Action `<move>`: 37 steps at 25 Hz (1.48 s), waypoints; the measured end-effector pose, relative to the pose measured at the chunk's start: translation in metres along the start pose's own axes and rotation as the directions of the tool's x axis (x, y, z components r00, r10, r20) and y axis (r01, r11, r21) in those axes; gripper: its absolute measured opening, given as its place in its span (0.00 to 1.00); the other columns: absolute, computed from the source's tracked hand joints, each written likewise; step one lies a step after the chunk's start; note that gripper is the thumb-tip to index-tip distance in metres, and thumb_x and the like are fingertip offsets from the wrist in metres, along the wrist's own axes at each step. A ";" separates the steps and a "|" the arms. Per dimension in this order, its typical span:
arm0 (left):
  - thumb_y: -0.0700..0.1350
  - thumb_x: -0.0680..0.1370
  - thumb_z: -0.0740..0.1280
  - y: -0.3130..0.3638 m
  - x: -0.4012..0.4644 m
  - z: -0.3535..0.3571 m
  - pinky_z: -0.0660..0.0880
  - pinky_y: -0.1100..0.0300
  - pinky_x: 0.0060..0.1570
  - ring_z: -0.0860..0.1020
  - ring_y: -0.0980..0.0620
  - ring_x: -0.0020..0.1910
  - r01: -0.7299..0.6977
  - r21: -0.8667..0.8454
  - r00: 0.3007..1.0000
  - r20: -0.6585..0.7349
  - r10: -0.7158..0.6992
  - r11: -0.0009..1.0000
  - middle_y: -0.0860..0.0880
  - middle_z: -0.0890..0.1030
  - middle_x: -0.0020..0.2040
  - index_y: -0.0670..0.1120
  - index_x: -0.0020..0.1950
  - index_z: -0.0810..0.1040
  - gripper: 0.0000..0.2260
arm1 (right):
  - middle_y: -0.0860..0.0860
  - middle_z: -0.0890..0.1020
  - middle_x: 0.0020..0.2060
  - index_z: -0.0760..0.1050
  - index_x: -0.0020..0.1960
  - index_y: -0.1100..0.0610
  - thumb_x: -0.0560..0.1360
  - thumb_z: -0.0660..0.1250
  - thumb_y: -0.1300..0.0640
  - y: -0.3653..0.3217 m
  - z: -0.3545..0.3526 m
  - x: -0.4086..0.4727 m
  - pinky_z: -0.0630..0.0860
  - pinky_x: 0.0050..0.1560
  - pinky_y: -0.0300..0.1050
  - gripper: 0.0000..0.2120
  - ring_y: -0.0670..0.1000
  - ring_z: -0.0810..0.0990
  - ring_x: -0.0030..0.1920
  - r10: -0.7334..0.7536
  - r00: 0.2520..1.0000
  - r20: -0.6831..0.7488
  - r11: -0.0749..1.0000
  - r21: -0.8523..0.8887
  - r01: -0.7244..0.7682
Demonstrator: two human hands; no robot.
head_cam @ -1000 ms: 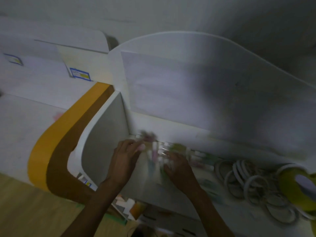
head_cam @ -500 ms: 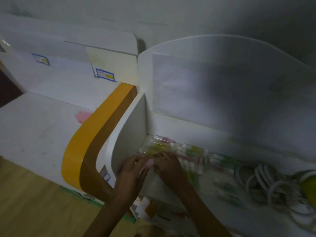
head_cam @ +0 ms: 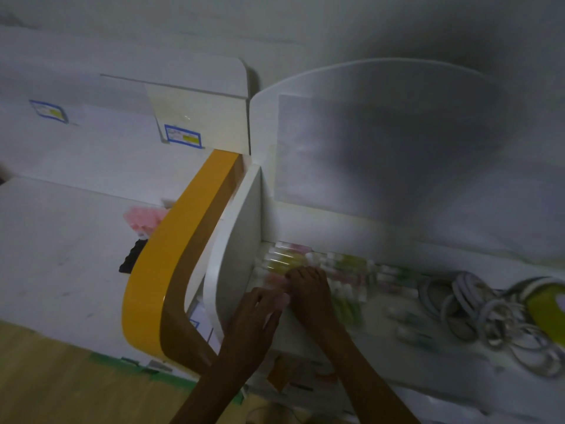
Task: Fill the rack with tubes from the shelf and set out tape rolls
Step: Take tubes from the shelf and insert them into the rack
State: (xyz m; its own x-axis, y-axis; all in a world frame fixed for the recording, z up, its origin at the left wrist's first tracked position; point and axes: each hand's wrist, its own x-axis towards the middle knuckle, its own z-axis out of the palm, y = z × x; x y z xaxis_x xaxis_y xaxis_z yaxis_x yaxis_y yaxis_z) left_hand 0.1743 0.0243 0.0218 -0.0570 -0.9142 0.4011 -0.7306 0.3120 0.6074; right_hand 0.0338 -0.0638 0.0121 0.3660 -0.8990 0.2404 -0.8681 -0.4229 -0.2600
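Two hands, left hand (head_cam: pixel 255 313) and right hand (head_cam: pixel 308 289), grip unclear, touch many blurred tubes (head_cam: pixel 286 260).

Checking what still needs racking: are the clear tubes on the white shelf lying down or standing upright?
Lying down: the clear tubes rest on their sides in a loose row along the white shelf, none standing.

1. Single head-worn wide-angle view; no second view, so no overlap.
2. Looks forward and steeply down onto white shelf (head_cam: pixel 382 341) from above.
3. Close range: both forearms enter from bottom edge.
4. Orange divider (head_cam: pixel 171 264) left of centre; straight edges bowed by lens.
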 end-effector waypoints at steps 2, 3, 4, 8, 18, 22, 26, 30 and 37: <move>0.48 0.76 0.61 0.001 0.003 -0.002 0.55 0.76 0.63 0.71 0.56 0.55 -0.014 -0.005 1.000 -0.017 0.014 1.000 0.50 0.78 0.54 0.51 0.62 0.71 0.14 | 0.50 0.79 0.36 0.76 0.40 0.53 0.66 0.60 0.51 -0.002 -0.001 0.001 0.64 0.45 0.47 0.09 0.55 0.78 0.39 0.006 0.999 -0.036 1.000 -0.004 -0.006; 0.48 0.76 0.61 0.000 0.003 -0.002 0.55 0.74 0.64 0.71 0.57 0.55 -0.036 0.013 0.999 -0.016 0.036 0.999 0.51 0.78 0.55 0.51 0.62 0.71 0.14 | 0.50 0.79 0.36 0.77 0.41 0.53 0.66 0.61 0.51 -0.002 -0.001 0.001 0.64 0.45 0.46 0.09 0.54 0.78 0.39 0.011 0.999 -0.051 1.000 0.020 -0.010; 0.48 0.76 0.61 -0.001 0.004 -0.001 0.58 0.71 0.64 0.70 0.58 0.55 -0.038 0.029 0.999 -0.016 0.039 0.999 0.52 0.77 0.55 0.51 0.61 0.72 0.14 | 0.49 0.80 0.37 0.77 0.42 0.53 0.66 0.61 0.51 0.000 -0.002 0.001 0.64 0.45 0.45 0.09 0.54 0.78 0.40 0.020 0.997 -0.077 0.998 0.055 -0.016; 0.51 0.78 0.59 -0.006 -0.001 0.005 0.68 0.64 0.58 0.70 0.60 0.57 0.053 -0.021 0.998 0.040 -0.052 0.998 0.52 0.77 0.57 0.53 0.64 0.72 0.14 | 0.47 0.80 0.42 0.78 0.47 0.53 0.71 0.63 0.48 0.010 -0.007 -0.002 0.66 0.47 0.43 0.11 0.50 0.76 0.44 0.135 0.987 -0.084 0.956 0.272 -0.107; 0.53 0.80 0.58 0.019 0.002 -0.017 0.62 0.78 0.57 0.67 0.72 0.59 0.050 -0.184 0.996 0.082 -0.035 0.982 0.59 0.72 0.59 0.59 0.65 0.68 0.13 | 0.42 0.81 0.37 0.77 0.49 0.55 0.75 0.68 0.66 0.002 -0.073 -0.030 0.72 0.42 0.28 0.07 0.34 0.79 0.40 0.491 0.864 -0.109 0.579 0.782 -0.230; 0.48 0.80 0.60 0.030 -0.001 -0.035 0.68 0.73 0.58 0.70 0.67 0.60 -0.048 -0.227 0.998 0.021 0.054 0.973 0.60 0.73 0.60 0.61 0.69 0.65 0.19 | 0.44 0.80 0.46 0.76 0.57 0.51 0.76 0.67 0.65 -0.004 -0.099 -0.048 0.70 0.40 0.23 0.13 0.29 0.77 0.42 0.506 0.842 -0.184 0.611 0.766 -0.200; 0.41 0.78 0.63 0.048 -0.011 -0.058 0.76 0.66 0.51 0.74 0.64 0.57 -0.058 -0.216 0.997 -0.061 0.046 0.975 0.59 0.74 0.58 0.62 0.69 0.65 0.24 | 0.41 0.82 0.48 0.76 0.55 0.49 0.75 0.69 0.66 -0.018 -0.110 -0.058 0.76 0.45 0.32 0.15 0.39 0.81 0.48 0.432 0.886 -0.167 0.514 0.853 -0.090; 0.44 0.80 0.63 0.067 -0.034 -0.086 0.78 0.61 0.47 0.75 0.63 0.55 -0.011 -0.157 0.985 -0.170 -0.016 0.988 0.61 0.75 0.58 0.58 0.67 0.71 0.17 | 0.46 0.83 0.46 0.77 0.54 0.51 0.75 0.69 0.63 -0.039 -0.120 -0.064 0.79 0.47 0.43 0.10 0.49 0.83 0.47 0.299 0.942 -0.153 0.445 0.895 0.004; 0.41 0.78 0.67 0.094 -0.088 -0.157 0.77 0.70 0.45 0.76 0.63 0.52 0.100 -0.095 0.916 -0.381 -0.129 0.990 0.63 0.75 0.56 0.55 0.66 0.71 0.18 | 0.44 0.83 0.49 0.77 0.57 0.49 0.75 0.70 0.64 -0.101 -0.139 -0.074 0.80 0.49 0.41 0.15 0.48 0.82 0.50 -0.038 0.986 -0.160 0.439 0.884 0.160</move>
State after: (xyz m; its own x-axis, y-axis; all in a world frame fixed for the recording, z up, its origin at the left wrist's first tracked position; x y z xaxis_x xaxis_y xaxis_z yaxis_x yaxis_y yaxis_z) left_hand 0.2174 0.1749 0.1511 0.3012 -0.7788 0.5502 -0.6646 0.2423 0.7068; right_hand 0.0477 0.0610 0.1500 0.3402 -0.8527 0.3965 -0.0258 -0.4300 -0.9025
